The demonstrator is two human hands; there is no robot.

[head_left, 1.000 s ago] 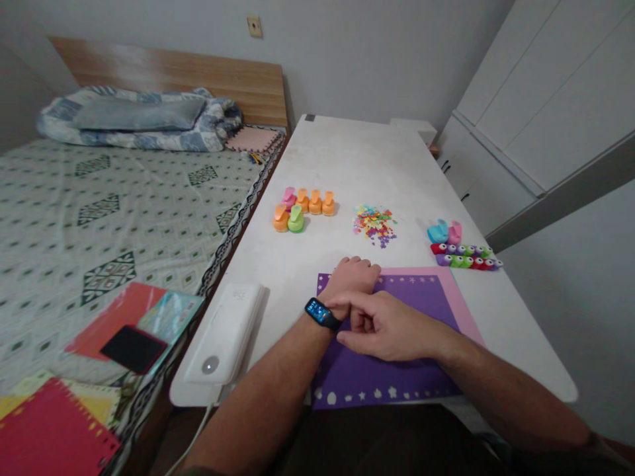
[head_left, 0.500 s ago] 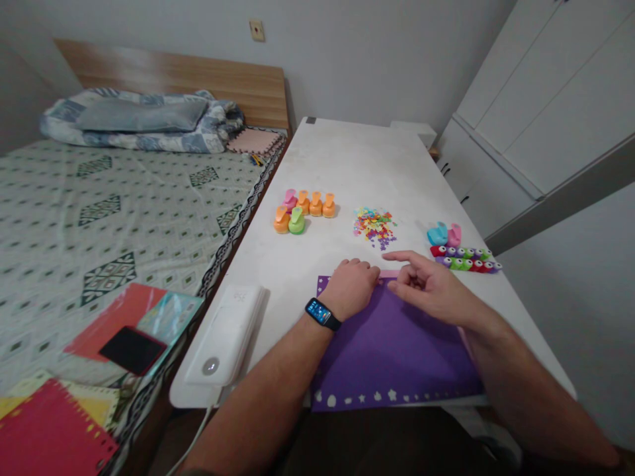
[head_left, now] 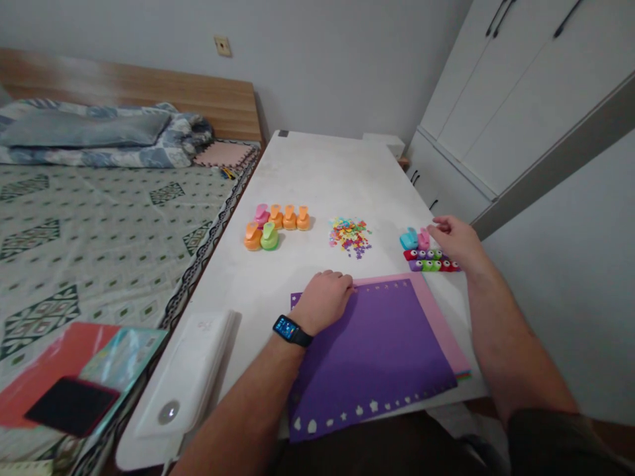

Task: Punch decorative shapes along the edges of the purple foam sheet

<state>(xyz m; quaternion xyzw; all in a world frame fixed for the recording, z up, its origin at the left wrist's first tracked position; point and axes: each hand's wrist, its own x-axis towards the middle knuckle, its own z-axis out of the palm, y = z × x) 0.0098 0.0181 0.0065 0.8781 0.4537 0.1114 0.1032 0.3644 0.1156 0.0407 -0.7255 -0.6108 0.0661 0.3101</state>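
Note:
A purple sheet of paper (head_left: 377, 344), with small shapes punched along its edges, lies on the table before me. My left hand (head_left: 327, 301), a black smart band at its wrist, rests on the sheet's far left part. Its fingers are curled down at the paper's far edge, the tips mostly hidden. Off to the right, my right hand (head_left: 456, 241) hovers over the small craft punches (head_left: 431, 265), partly covering them. Its fingers are apart, with the tips right beside a pink punch (head_left: 423, 238); contact is unclear. A blue punch (head_left: 409, 238) stands next to it.
Pink paper (head_left: 439, 311) shows beneath the purple sheet. Beyond lie a heap of colourful paper cutouts (head_left: 350, 237) and several orange, pink and green punches (head_left: 290, 218). A white corded device (head_left: 191, 370) stands at left. On the bed rests a phone (head_left: 72, 405).
My right hand has moved from beside my left wrist across the purple sheet to the punches at right. My left hand stays on the paper. The view has turned slightly right.

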